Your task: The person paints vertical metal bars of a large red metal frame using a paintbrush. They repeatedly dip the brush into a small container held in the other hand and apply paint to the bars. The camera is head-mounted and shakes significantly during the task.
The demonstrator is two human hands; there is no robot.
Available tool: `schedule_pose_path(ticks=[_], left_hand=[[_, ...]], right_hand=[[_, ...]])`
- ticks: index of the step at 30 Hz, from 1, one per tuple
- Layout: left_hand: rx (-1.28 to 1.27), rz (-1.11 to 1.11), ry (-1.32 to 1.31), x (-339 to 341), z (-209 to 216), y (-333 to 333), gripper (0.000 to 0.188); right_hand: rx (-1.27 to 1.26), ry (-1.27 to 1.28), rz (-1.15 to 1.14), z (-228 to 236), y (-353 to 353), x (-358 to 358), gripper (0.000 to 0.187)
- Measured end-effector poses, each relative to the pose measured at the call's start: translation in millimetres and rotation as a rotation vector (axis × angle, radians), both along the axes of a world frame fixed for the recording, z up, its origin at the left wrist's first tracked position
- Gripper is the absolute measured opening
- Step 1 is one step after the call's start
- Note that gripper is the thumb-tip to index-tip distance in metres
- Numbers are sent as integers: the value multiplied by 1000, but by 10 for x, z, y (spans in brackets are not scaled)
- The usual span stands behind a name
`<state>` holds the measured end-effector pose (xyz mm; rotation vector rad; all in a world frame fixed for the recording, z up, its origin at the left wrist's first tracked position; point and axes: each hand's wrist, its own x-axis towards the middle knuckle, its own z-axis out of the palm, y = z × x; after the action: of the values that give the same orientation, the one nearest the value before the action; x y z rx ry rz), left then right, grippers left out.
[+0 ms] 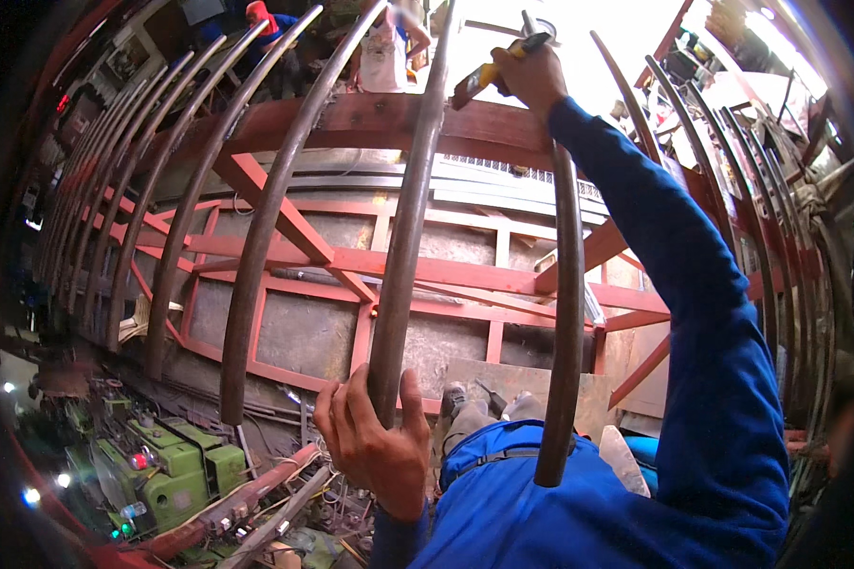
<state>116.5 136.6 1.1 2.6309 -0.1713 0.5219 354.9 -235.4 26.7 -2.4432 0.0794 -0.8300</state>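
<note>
My left hand [378, 441] is at the near end of a long dark metal pipe [403, 237], fingers on its left side and thumb on its right. My right arm reaches far forward, and my right hand [533, 76] grips a yellow-and-black hand tool [484, 81] above the red steel beam [370, 121]. The tool's exact kind is hard to make out. Another pipe [566, 322] runs beneath my right forearm toward my waist. Both pipes lie across the beam, in a row with several similar ones.
Under the pipes stands a red steel frame [417, 270] with diagonal braces. A green machine [176, 474] stands at lower left, beside a red bar [247, 498] and cables. Two people are beyond the beam, one in a red head covering [258, 13]. More pipes [721, 161] rise at right.
</note>
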Motion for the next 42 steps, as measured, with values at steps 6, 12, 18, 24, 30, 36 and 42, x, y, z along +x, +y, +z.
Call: schedule_pose_path(ticks=[6,12,18,24,30,36,42], left_hand=[[18,24,-34,7,-17,31,39],[-17,-4,-50,108,-48,-17,40],[37,2,-85,100,-54,8,36],[21,-25,-90,107,-60,-35,37],[51,-54,-59,51,-48,5,40],[49,-82,-77,82,-54,-6,40],[4,-24,-23,72,-71,56,39]], right_hand=[[-206,114,-157,-334,130,79,36],[-370,372,-135,219,-343,147,24],[-339,282,-54,28,716,693,35],[263,268,-49,-173,-110,226,33],[-672,262,-209,-139,-268,-198,25],[-1232,194,-262,-13,-401,168,19],[-712,246,24,56,342,-11,30]])
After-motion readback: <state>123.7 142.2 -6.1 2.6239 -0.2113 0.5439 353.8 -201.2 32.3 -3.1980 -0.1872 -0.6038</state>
